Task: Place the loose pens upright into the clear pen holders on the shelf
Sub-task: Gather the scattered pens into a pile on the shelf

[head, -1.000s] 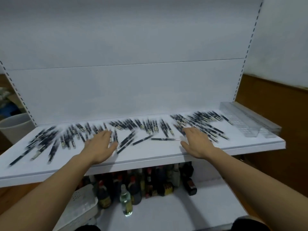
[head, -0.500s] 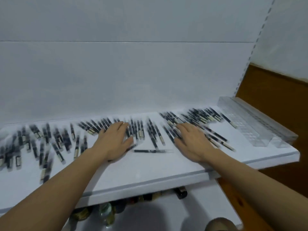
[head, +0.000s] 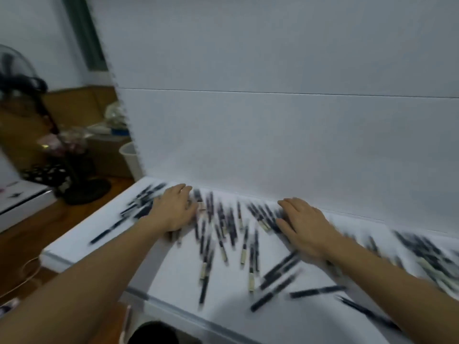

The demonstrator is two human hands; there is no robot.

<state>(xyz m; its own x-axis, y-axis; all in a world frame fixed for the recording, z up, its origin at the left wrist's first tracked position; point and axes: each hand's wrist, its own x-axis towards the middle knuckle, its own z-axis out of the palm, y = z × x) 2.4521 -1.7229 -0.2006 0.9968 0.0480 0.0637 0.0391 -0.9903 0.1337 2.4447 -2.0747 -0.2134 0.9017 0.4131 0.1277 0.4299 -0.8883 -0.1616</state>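
Several loose dark pens (head: pixel 224 234) with pale ends lie scattered flat across the white shelf (head: pixel 173 276), blurred by motion. My left hand (head: pixel 173 209) lies palm down with straight fingers on the pens near the shelf's left end. My right hand (head: pixel 304 223) lies flat on the pens further right, fingers pointing toward the back panel. Neither hand grips a pen. The clear pen holders are out of view.
A white back panel (head: pixel 273 135) rises behind the shelf. Left of the shelf stand a black floor fan (head: pixel 74 189), a white bin (head: pixel 130 157) and a white cabinet (head: pixel 22 202) on the wooden floor. The shelf's front edge (head: pixel 139 294) runs diagonally.
The view has swung left, so the clear holders left the frame and the shelf's left end appeared. Both hands slid left along the shelf, still flat on the pens.
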